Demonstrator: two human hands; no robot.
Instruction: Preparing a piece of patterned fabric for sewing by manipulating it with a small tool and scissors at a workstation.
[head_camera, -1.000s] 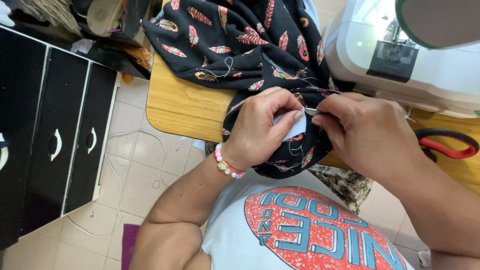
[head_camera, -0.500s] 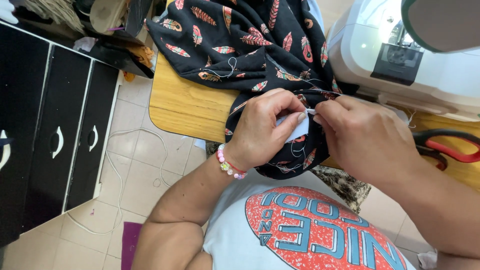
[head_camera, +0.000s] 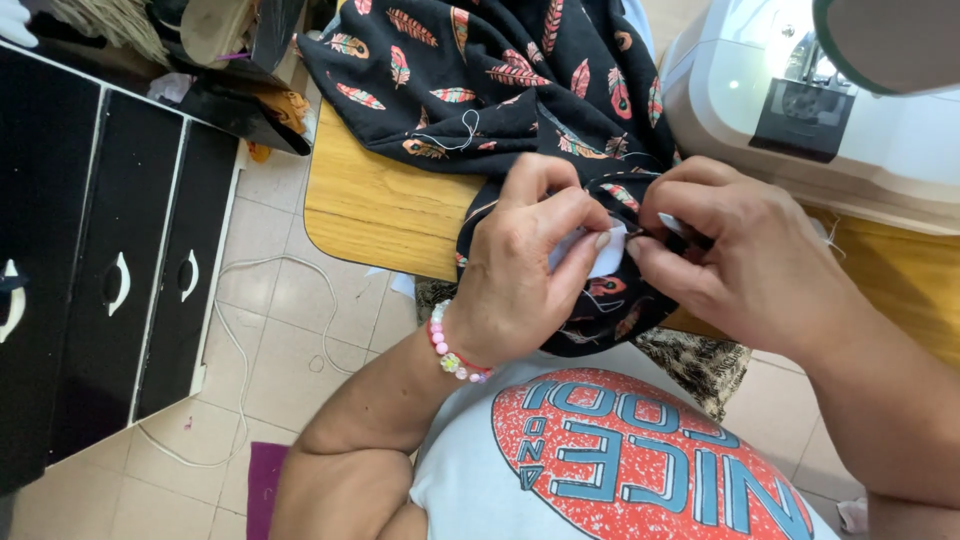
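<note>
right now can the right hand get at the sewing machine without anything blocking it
Probably yes: the sewing machine stands just beyond the right hand, with nothing between. But that hand is pinching the black feather-print fabric with the left hand.

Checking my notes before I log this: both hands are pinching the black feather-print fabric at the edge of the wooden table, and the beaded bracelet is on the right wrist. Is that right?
Not quite. The beaded bracelet is on the left wrist, as the head view shows. The rest holds: the left hand and right hand pinch the black feather-print fabric at the edge of the wooden table.
</note>
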